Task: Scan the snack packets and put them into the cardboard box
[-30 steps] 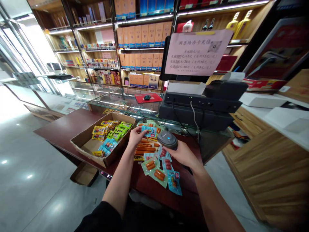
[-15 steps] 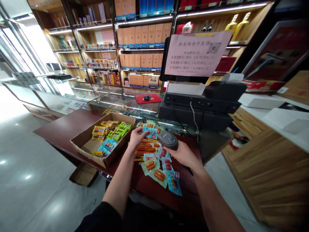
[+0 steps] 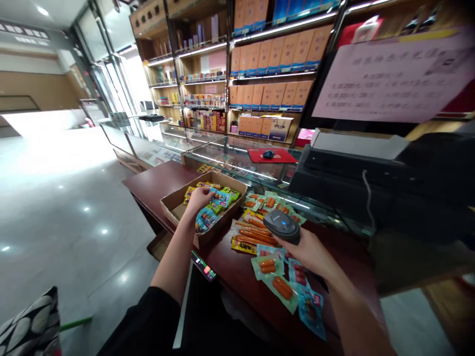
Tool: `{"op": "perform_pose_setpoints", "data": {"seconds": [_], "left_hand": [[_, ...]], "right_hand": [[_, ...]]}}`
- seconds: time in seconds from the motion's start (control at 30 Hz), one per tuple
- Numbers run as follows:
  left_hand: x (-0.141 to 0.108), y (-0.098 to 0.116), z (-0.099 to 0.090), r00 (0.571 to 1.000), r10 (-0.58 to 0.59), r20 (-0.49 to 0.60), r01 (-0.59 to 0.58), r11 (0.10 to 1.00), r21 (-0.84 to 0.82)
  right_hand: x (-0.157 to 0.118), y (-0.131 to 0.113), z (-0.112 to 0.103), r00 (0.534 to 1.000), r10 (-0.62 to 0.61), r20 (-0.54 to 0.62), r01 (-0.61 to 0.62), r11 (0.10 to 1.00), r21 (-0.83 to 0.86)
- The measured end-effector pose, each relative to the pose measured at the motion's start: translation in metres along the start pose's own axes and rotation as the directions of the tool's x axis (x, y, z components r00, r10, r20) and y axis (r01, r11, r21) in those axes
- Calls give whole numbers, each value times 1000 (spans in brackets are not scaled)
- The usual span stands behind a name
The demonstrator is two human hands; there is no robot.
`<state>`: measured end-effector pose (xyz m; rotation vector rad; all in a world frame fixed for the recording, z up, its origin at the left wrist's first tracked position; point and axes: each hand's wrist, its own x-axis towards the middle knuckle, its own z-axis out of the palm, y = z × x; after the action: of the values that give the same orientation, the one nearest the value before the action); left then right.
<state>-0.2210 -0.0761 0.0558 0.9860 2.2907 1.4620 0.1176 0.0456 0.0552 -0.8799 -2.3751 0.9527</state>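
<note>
My left hand (image 3: pixel 201 199) is over the cardboard box (image 3: pixel 178 221), its fingers pinching a blue snack packet (image 3: pixel 220 197). Inside the box lie yellow packets, green packets (image 3: pixel 231 193) and more blue packets (image 3: pixel 206 217). In my right hand (image 3: pixel 309 252) is a grey barcode scanner (image 3: pixel 282 225), a blue light showing on its top. Beneath and around the scanner, long sausages (image 3: pixel 252 232) and small vacuum-packed sausages (image 3: pixel 282 288) are spread on the dark red table. A blue packet (image 3: pixel 310 311) lies at the table's near right.
Behind the table stands a glass counter (image 3: pixel 222 153) with a mouse (image 3: pixel 268 154) on a red mat. A black register machine (image 3: pixel 345 178) and a screen with a pink notice (image 3: pixel 386 84) rise at the right. A phone (image 3: pixel 203 266) sits at the near table edge.
My left hand has moved left with the blue packet, from beside the scanner to above the box. The view has turned left. The scanner stays in my right hand, now showing a blue light.
</note>
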Motion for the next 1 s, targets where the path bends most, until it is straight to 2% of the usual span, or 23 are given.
{"op": "perform_pose_setpoints", "data": {"seconds": [0.13, 0.2, 0.33, 0.47, 0.6, 0.67, 0.77, 0.9, 1.0], "left_hand": [[9, -21, -9, 1000, -21, 10, 17, 947, 322], [11, -30, -5, 999, -24, 38, 8, 927, 374], [11, -40, 4, 993, -22, 119, -21, 936, 351], [10, -35, 4, 994, -18, 103, -25, 919, 394], [4, -16, 9, 988, 54, 145, -116, 879, 462], [-4, -2, 20, 980, 104, 167, -169, 879, 445], [-18, 22, 46, 960, 187, 209, -252, 902, 351], [-39, 47, 91, 911, 280, 304, -353, 910, 219], [-52, 60, 127, 871, 326, 367, -403, 902, 156]], "right_hand": [[10, 1, 10, 1000, -25, 2, 25, 1000, -5], [13, 4, 14, 1000, -21, 11, 22, 1000, -3], [14, 7, 16, 1000, -5, 17, 5, 1000, -5], [13, 2, 12, 1000, -4, 10, 4, 1000, -10], [10, -2, 5, 999, -37, -9, 37, 999, 6], [7, -2, -1, 1000, -2, -3, 2, 1000, 28], [-1, 1, -12, 998, 51, -22, -51, 998, 24], [-17, 7, -28, 993, 36, -111, -32, 999, 35], [-30, 10, -39, 989, 65, -136, -62, 998, 26]]}}
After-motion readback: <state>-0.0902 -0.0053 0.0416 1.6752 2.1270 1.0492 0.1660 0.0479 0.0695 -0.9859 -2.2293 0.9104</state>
